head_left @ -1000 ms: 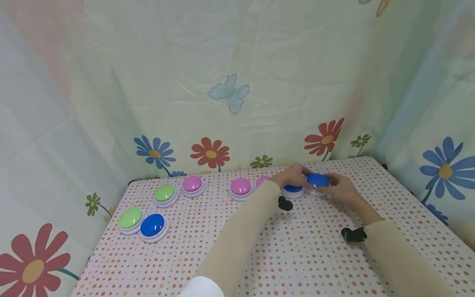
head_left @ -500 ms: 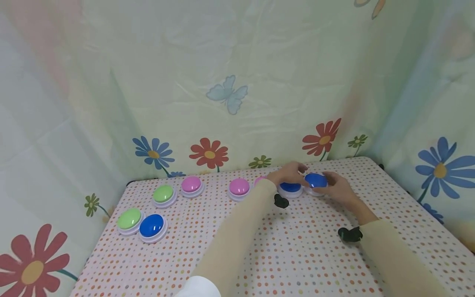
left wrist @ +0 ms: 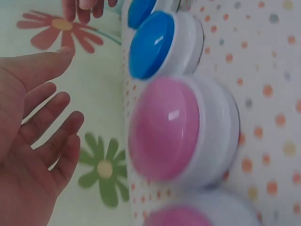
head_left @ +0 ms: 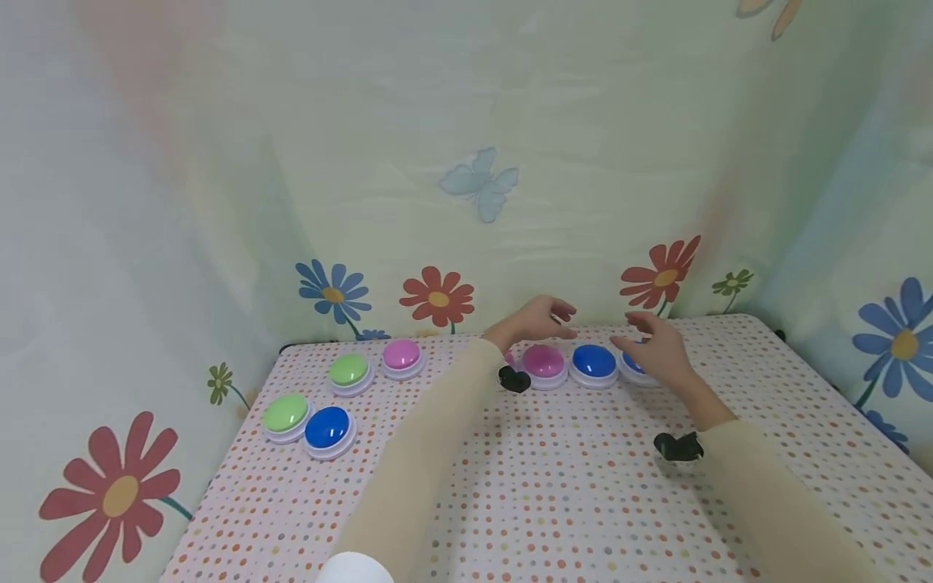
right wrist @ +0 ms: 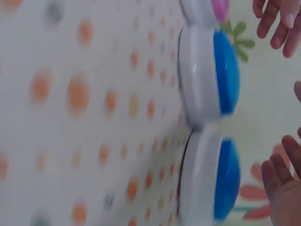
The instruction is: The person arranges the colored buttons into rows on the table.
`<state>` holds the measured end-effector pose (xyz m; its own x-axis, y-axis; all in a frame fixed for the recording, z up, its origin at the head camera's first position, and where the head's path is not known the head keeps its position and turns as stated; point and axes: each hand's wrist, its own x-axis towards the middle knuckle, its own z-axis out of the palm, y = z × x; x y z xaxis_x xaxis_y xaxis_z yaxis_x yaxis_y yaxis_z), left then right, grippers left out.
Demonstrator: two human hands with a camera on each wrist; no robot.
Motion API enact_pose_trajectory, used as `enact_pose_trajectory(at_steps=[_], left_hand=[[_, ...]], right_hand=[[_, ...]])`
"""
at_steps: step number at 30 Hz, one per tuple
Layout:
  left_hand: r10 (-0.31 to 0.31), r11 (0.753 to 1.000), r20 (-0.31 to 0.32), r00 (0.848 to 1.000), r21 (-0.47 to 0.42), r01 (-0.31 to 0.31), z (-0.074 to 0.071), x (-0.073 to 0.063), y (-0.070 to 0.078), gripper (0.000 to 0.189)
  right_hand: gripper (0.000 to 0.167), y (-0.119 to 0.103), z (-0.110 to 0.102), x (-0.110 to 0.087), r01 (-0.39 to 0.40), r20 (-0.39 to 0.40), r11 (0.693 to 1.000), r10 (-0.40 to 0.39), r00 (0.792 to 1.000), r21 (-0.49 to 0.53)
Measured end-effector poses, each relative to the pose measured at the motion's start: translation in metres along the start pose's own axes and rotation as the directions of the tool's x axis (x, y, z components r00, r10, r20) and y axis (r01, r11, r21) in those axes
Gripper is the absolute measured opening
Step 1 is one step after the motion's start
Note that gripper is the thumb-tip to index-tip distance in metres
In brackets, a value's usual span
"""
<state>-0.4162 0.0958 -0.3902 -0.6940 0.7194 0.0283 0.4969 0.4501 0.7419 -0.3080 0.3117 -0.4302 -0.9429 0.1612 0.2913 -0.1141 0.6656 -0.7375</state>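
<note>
My left hand [head_left: 538,319] hovers over the back of the table with loose, spread fingers and holds nothing. Below it is a pink push button [head_left: 543,362] on a white base; a second pink button [left wrist: 181,217] is mostly hidden behind my left wrist in the head view. To the right, a blue push button [head_left: 594,361] sits beside the pink one. At the row's right end, another blue button [right wrist: 227,181] is partly covered by my right hand [head_left: 660,350] in the head view. That hand is also raised, relaxed and holding nothing. In the right wrist view the two blue buttons' bases touch.
On the table's left side stand two green buttons [head_left: 348,369], a blue button [head_left: 328,427] and a pink button [head_left: 401,355]. A polka-dot cloth [head_left: 554,486] covers the table. Flower-printed curtains [head_left: 364,202] hang behind it and at both sides.
Both hands have lifted off the blue buttons at the right end; the left hand has also drawn leftward. The buttons stay in their row. The head view has turned slightly left.
</note>
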Motion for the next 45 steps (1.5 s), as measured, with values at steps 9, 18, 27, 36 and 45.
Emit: enact_pose_trajectory(at_steps=[9, 18, 27, 36, 45], left_hand=[[0.006, 0.999, -0.010, 1.000, 0.035, -0.006, -0.054, -0.034, -0.014, 0.044], [-0.026, 0.993, -0.051, 0.998, 0.112, 0.032, -0.089, -0.076, -0.035, 0.039], [-0.037, 0.991, -0.110, 0.993, 0.124, 0.051, -0.105, -0.115, -0.051, 0.033], [-0.131, 0.980, -0.124, 0.984, 0.136, 0.147, -0.117, -0.151, -0.060, 0.038], [-0.212, 0.962, -0.188, 0.959, 0.133, 0.238, -0.117, -0.180, -0.072, 0.039]], right_hand=[[0.055, -0.053, 0.030, 0.018, 0.110, 0.028, 0.990, -0.113, 0.993, 0.083], [0.046, -0.083, 0.071, 0.027, 0.165, 0.104, 0.976, -0.180, 0.978, 0.140], [0.040, -0.110, 0.106, 0.025, 0.225, 0.137, 0.943, -0.264, 0.955, 0.247], [0.038, -0.141, 0.132, 0.019, 0.213, 0.208, 0.939, -0.273, 0.939, 0.271], [0.038, -0.152, 0.152, 0.013, 0.226, 0.279, 0.936, -0.301, 0.912, 0.271]])
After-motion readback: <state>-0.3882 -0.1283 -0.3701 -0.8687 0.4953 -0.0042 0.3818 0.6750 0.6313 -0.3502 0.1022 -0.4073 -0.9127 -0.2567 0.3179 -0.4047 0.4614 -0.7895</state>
